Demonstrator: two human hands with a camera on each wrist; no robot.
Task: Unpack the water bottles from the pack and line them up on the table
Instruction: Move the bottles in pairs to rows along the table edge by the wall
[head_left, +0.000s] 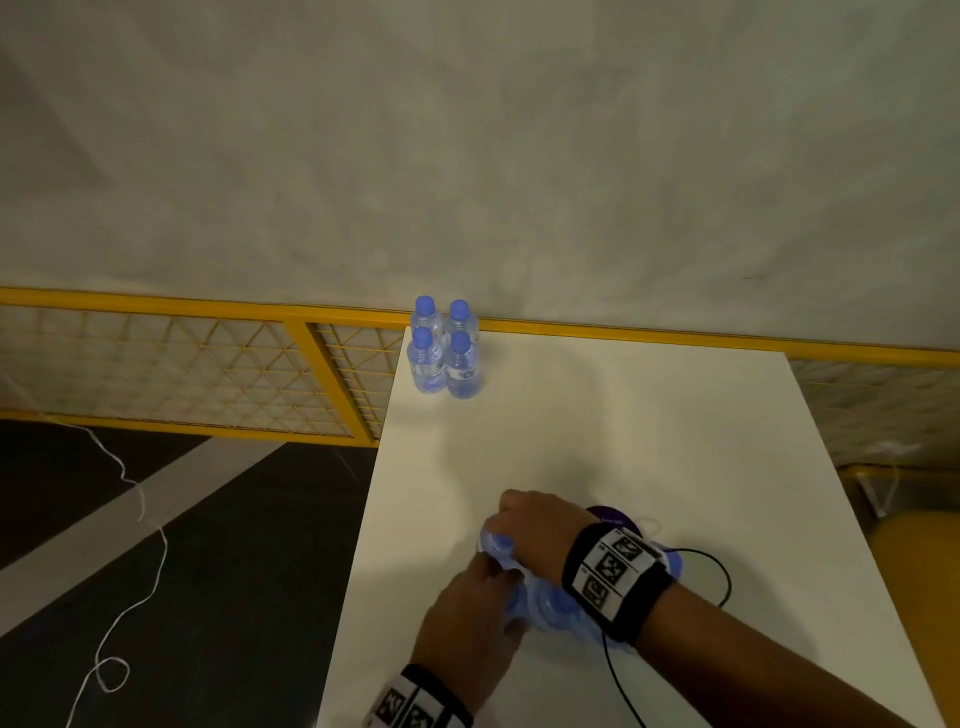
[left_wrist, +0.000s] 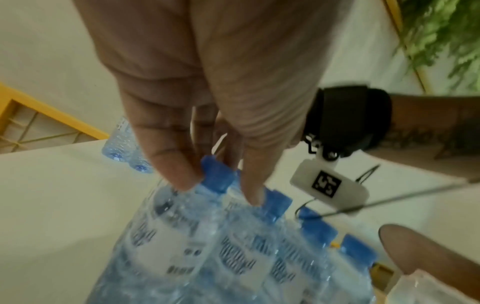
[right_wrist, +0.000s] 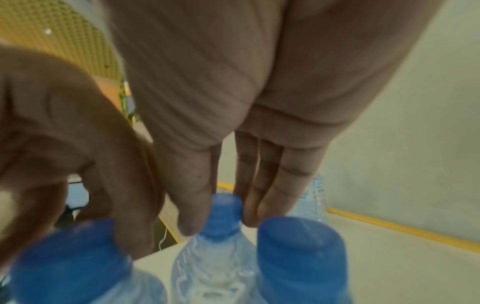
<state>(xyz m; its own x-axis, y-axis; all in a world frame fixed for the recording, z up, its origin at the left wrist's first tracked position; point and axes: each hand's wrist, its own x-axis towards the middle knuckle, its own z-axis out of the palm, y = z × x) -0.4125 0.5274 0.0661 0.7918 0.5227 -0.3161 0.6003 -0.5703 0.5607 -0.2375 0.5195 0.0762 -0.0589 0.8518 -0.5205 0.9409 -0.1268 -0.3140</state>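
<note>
Head view: lower centre of the frame, left hand (head_left: 467, 618) and right hand (head_left: 540, 535) together on the pack (head_left: 550, 603) on the table (head_left: 649, 441), fingers curled among the caps; four unpacked bottles (head_left: 445, 347) clustered at upper centre, black cable (head_left: 722, 577) trailing lower right. Left wrist view: fingertips (left_wrist: 182, 181) pinching a capped bottle neck (left_wrist: 215, 176) at centre. Right wrist view: fingers (right_wrist: 194, 216) flanking a cap (right_wrist: 225, 214). Likely step: freeing the next bottle; next, a straight upward pull against tight neighbours and wrap.

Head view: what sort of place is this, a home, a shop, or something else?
Probably an indoor workspace or recording area, not a home: a plain white table against a bare wall, a yellow mesh barrier beside it, and dark flooring with a painted stripe.
</note>
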